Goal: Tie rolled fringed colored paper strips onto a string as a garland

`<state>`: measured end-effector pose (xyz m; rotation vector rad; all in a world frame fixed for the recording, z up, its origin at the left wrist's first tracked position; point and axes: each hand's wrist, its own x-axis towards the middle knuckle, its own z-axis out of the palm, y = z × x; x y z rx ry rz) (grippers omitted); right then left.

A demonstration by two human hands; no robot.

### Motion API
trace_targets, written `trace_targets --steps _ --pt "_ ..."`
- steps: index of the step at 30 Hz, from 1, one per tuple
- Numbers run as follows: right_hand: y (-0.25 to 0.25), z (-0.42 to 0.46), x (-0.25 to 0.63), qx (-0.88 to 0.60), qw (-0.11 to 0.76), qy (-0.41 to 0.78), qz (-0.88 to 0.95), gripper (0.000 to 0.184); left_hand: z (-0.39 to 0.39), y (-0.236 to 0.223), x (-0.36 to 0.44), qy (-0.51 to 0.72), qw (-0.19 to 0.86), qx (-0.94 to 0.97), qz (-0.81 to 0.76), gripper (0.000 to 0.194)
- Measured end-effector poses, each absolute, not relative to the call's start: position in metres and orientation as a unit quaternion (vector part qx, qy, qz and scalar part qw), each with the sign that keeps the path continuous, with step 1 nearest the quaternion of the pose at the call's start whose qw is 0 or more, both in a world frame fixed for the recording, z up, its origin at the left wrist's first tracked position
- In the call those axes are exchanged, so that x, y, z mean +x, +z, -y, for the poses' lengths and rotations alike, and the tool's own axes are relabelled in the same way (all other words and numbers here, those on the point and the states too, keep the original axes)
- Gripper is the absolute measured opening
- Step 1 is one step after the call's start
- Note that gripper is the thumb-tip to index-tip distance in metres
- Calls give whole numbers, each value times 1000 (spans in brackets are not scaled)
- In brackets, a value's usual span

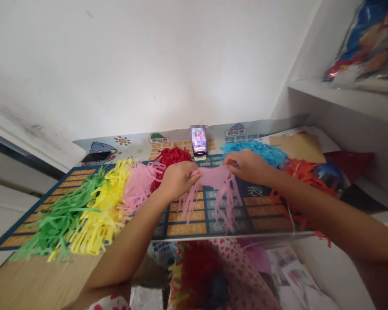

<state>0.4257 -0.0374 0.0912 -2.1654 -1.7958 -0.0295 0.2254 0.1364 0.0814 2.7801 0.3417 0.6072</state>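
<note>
My left hand (177,177) and my right hand (247,165) each pinch one end of a strip of light purple fringed paper (213,189), stretched between them above the table. Its cut strands hang down over a printed multiplication mat (213,215). Both hands are closed on the strip's upper edge. Just left of my left hand lie pink fringe (139,185) and red fringe (171,157). Blue fringe (255,150) sits right behind my right hand.
Yellow fringe (100,215) and green fringe (58,219) lie at the left of the mat. Orange fringe (297,172) lies under my right forearm. A phone (198,141) stands at the wall. Brown paper (297,146) and a shelf (342,94) are at the right.
</note>
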Motion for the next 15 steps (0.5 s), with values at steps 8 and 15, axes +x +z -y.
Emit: trace_targets --steps 8,15 --pt "25 97 381 -681 290 -312 596 13 -40 21 175 504 -10 852 -140 7" --pt "-7 107 363 -689 324 -267 591 12 6 -39 227 127 236 957 -110 33"
